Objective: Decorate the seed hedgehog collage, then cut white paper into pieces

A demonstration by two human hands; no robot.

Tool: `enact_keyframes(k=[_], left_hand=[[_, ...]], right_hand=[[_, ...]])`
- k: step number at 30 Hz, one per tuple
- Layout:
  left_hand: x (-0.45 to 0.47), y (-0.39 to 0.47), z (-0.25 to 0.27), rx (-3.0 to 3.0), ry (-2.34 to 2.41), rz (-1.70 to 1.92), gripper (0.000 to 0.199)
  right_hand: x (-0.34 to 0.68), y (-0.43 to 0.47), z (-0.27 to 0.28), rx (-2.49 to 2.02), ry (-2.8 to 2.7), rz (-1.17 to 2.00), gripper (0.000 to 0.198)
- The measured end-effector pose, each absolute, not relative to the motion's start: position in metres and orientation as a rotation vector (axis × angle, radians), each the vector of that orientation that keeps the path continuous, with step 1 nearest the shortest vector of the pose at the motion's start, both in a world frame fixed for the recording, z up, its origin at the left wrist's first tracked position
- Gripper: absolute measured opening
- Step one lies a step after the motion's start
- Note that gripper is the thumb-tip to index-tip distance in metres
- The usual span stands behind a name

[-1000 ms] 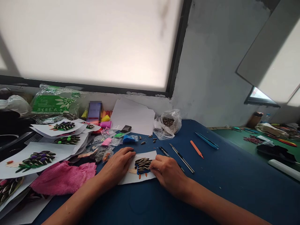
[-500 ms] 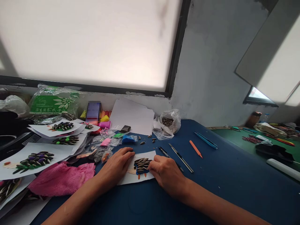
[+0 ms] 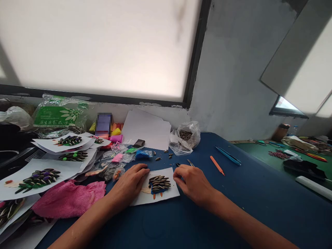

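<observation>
The card [image 3: 174, 192] lay flat on the table [image 3: 155, 224] between my hands, its seeds [image 3: 159, 183] overlapping above a blue base [image 3: 152, 191]. In my judgement, good handling called for steadying the card at its edge, pressing lightly and keeping both wrists off the seeds. My left hand [image 3: 132, 180] rested on the card's left edge, fingers slightly bent, clamped on nothing visible. My right hand [image 3: 193, 181] was curled at the right edge, apart from the left, thumb near forefinger; I could not tell whether they held anything or touched the card.
</observation>
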State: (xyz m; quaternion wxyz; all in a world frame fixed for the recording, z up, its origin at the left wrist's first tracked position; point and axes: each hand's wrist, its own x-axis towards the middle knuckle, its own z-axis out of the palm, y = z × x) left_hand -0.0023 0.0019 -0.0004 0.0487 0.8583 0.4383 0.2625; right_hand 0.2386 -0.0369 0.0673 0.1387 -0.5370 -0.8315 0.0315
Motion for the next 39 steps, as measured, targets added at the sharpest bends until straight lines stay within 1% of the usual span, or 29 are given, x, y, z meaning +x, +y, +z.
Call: enact_keyframes(k=[7, 15, 19, 22, 24, 28, 33, 37, 39], left_hand=[[-0.001, 0.002, 0.000, 2.604, 1.350, 0.791, 0.038], [-0.001, 0.003, -0.004, 2.630, 1.320, 0.860, 0.037], [-0.001, 0.003, -0.004, 2.632, 1.309, 0.887, 0.035], [0.000, 0.003, -0.004, 2.630, 1.313, 0.883, 0.034], [0.000, 0.002, -0.003, 2.628, 1.317, 0.880, 0.034], [0.000, 0.001, -0.001, 2.622, 1.319, 0.854, 0.034], [0.001, 0.000, 0.003, 2.627, 1.317, 0.806, 0.035], [0.001, 0.000, 0.003, 2.629, 1.334, 0.784, 0.036], [0.001, 0.000, 0.003, 2.637, 1.334, 0.775, 0.036]], right_hand=[[0.246, 0.005, 0.070, -1.736, -2.351, -0.016, 0.020], [0.223, 0.069, 0.073, -1.805, -2.404, -0.072, 0.023], [0.213, 0.091, 0.070, -1.845, -2.481, -0.072, 0.019], [0.209, 0.095, 0.068, -1.850, -2.538, -0.076, 0.028], [0.207, 0.093, 0.068, -1.833, -2.558, -0.088, 0.028], [0.206, 0.078, 0.071, -1.732, -2.549, -0.112, 0.019], [0.213, 0.037, 0.080, -1.554, -2.524, -0.068, 0.023], [0.225, -0.007, 0.082, -1.293, -2.424, 0.175, 0.020], [0.229, -0.026, 0.080, -1.253, -2.369, 0.253, 0.013]])
